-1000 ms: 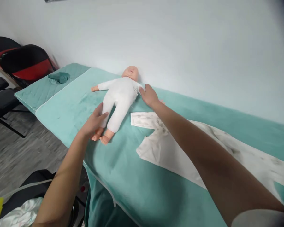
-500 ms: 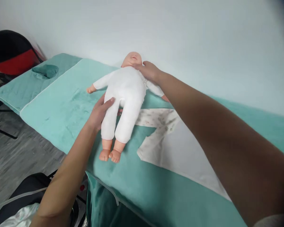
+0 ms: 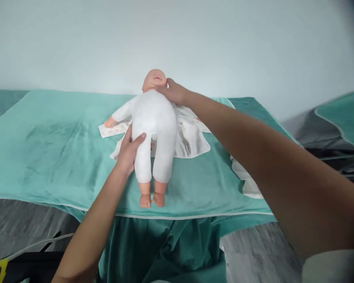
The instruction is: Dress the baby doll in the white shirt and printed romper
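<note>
A baby doll (image 3: 155, 114) with a white cloth body is held face up between my two hands. My left hand (image 3: 129, 151) grips it at the hip and thigh, thumb on top and fingers passing underneath, their tips showing between the legs. At its neck and head my right hand (image 3: 172, 91) is closed, with most of the fingers hidden behind. Under the doll, a white baby top (image 3: 191, 141) with a faint print lies spread on the green bed cover (image 3: 61, 157). The sleeves stick out on both sides.
Folded white cloths (image 3: 247, 184) lie on the bed, partly behind my right forearm. A pale wall (image 3: 165, 35) rises behind the bed. Green drapery (image 3: 165, 243) hangs at the front. A dark item with a yellow strip (image 3: 1, 269) is at lower left.
The view has swung right. Carried in both hands, the doll has moved from beside the white top to over it. My grip looks the same.
</note>
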{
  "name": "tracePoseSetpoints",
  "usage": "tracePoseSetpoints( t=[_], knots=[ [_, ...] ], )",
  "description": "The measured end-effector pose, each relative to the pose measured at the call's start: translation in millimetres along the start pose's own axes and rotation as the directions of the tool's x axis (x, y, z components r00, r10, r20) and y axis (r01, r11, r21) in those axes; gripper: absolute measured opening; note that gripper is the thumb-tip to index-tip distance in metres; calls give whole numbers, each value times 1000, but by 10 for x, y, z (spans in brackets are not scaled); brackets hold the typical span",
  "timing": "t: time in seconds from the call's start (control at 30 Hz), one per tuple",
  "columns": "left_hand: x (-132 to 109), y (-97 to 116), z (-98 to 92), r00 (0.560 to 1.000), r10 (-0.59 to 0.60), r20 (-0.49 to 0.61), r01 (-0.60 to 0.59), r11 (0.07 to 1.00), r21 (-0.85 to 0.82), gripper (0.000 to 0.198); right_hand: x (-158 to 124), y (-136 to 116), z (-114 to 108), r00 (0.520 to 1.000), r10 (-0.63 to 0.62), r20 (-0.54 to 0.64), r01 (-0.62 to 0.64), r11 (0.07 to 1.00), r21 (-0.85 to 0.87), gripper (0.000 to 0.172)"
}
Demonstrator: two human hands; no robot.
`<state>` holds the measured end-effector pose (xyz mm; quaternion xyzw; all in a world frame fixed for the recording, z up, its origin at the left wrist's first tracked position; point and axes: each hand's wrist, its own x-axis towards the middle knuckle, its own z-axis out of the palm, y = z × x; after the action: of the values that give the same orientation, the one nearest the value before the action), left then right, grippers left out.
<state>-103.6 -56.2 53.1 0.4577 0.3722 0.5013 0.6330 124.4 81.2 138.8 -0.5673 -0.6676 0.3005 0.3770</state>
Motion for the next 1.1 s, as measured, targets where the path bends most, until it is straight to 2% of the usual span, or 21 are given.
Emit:
tracePoseSetpoints(
  t=[0.1,0.2,0.3,0.4,0.47,0.5,0.6,0.67,0.73,0.77,0.83,0.9,0.97,1.03,1.1],
  knots=[
    [-42,-187,200,999,-35,16,35,999,-15,73,-183,262,-113,998,41,-44,-42,999,-16,49],
    [-46,-325,301,997,-82,-1,82,995,-59,78,-300,457,-119,996,68,-52,-70,997,-35,55],
    [-30,-437,326,994,-98,-52,94,994,-64,82,-328,593,-76,994,107,-19,-108,990,-93,72],
    [-25,-531,290,993,-61,-105,59,998,-15,76,-281,659,-45,985,171,16,-163,959,-233,82],
    [-35,-574,250,989,-28,-146,35,998,45,67,-240,641,-31,985,173,-24,-167,899,-405,75],
    [-42,-588,231,985,-17,-171,30,997,74,63,-221,612,-18,989,135,-58,-145,856,-497,69],
    [-61,-601,201,975,-1,-223,31,991,133,54,-170,462,102,990,-100,-96,12,751,-660,47],
    [-70,-604,206,967,11,-255,33,986,165,50,-123,340,271,970,-240,-27,163,735,-659,40],
    [-83,-618,222,953,40,-300,27,976,218,46,-57,223,499,950,-287,122,300,732,-611,40],
    [-93,-631,230,944,69,-322,17,966,257,44,-19,171,624,934,-273,232,358,733,-579,40],
    [-121,-664,234,927,165,-338,-33,931,365,39,56,85,863,864,-205,459,453,713,-535,39],
    [-148,-695,218,906,285,-313,-98,861,499,35,115,32,1053,792,-150,592,531,648,-546,38],
    [-141,-710,176,890,380,-252,-151,767,623,32,151,19,1167,768,-128,627,569,586,-577,38],
    [-68,-698,111,879,452,-151,-208,649,732,30,170,38,1202,780,-81,621,541,587,-603,39],
    [83,-662,33,860,510,-15,-269,478,836,30,175,70,1171,798,-30,601,492,608,-623,39]
  ],
)
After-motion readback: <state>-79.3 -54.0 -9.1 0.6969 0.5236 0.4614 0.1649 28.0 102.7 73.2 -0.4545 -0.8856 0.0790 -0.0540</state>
